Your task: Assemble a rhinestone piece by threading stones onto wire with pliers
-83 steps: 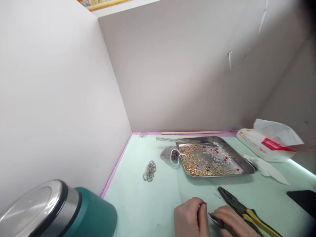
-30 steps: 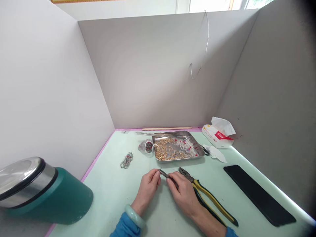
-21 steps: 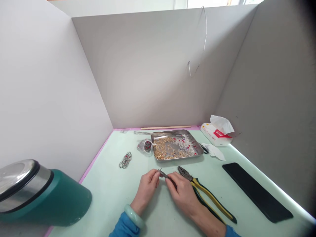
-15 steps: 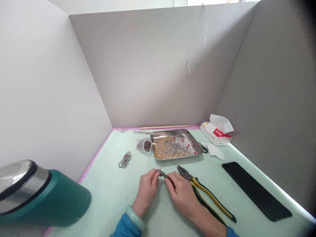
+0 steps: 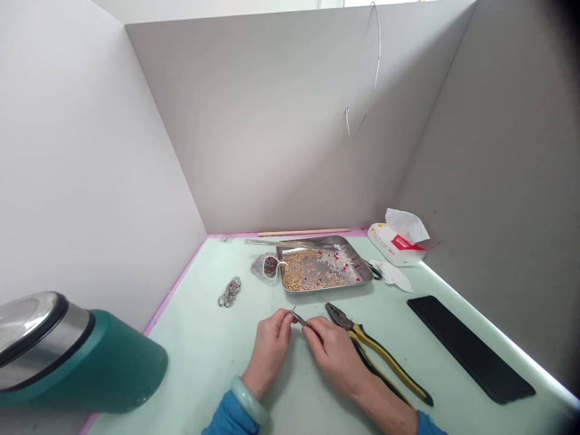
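My left hand (image 5: pixel 273 331) is closed in a pinch on something too small to make out, at the tips of a slim dark metal tool (image 5: pixel 299 319) that looks like needle-nose pliers. My right hand (image 5: pixel 333 349) is wrapped round that tool and hides its handles. The two hands nearly meet above the table. Just right of my right hand lie large combination pliers (image 5: pixel 376 350) with yellow and green handles, partly behind my forearm. Ahead, a metal tray (image 5: pixel 327 292) holds gold, clear and red beads. A small beaded chain (image 5: pixel 229 292) rests to the left.
Left of the tray is a small clear bag (image 5: pixel 257 266) of beads with a white loop. Thin wires (image 5: pixel 263 243) lie across the tray's back edge. A tissue pack (image 5: pixel 394 244) and a black slab (image 5: pixel 471 350) lie right; a green bottle (image 5: pixel 127 362) lies left. Panels (image 5: pixel 272 121) enclose the table.
Both hands stay in nearly the same place, still pinching and gripping. The right hand has turned very slightly, and the view has shifted a touch.
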A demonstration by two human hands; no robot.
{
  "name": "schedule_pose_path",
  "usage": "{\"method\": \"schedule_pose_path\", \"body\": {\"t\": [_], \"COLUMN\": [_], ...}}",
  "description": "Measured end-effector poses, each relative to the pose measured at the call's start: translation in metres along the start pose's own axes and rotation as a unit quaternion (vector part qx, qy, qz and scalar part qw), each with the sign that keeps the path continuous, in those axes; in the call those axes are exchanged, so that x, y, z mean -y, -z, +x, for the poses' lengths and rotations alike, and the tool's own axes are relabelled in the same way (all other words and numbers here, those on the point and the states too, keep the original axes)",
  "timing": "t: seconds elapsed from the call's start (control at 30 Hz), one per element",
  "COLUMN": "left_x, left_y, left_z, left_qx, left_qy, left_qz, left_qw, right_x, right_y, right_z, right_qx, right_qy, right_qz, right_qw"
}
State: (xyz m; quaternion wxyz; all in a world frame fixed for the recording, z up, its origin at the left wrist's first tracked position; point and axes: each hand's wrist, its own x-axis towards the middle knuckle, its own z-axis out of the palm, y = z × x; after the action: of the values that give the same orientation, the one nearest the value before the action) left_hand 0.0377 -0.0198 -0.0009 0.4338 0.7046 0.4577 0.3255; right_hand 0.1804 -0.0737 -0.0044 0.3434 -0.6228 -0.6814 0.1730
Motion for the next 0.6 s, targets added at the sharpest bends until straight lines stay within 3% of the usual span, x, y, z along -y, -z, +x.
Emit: {"method": "schedule_pose_path", "body": {"t": [0.13,0.33,0.53,0.6], "left_x": [-0.0032,-0.0024,0.0015,0.005], "left_y": [-0.0003,-0.001,-0.0008,-0.002], "left_z": [-0.0022,-0.0045,-0.0042,-0.0038], "left_qx": [-0.026,-0.036,-0.048,-0.051], "left_qy": [-0.028,-0.059,-0.085,-0.092], "left_qz": [0.086,0.177,0.221,0.229], "left_qw": [0.996,0.982,0.97,0.968], "right_x": [0.0048,-0.0001,0.0014,0.0007], "right_y": [0.0063,-0.0007,0.0051,0.0044], "right_z": [0.0015,-0.0012,0.0042,0.0039], "right_qx": [0.066,-0.025,0.099,0.071], "right_qy": [-0.069,0.009,-0.088,-0.07], "right_qz": [0.112,-0.025,0.123,0.095], "right_qw": [0.989,0.999,0.984,0.99]}}
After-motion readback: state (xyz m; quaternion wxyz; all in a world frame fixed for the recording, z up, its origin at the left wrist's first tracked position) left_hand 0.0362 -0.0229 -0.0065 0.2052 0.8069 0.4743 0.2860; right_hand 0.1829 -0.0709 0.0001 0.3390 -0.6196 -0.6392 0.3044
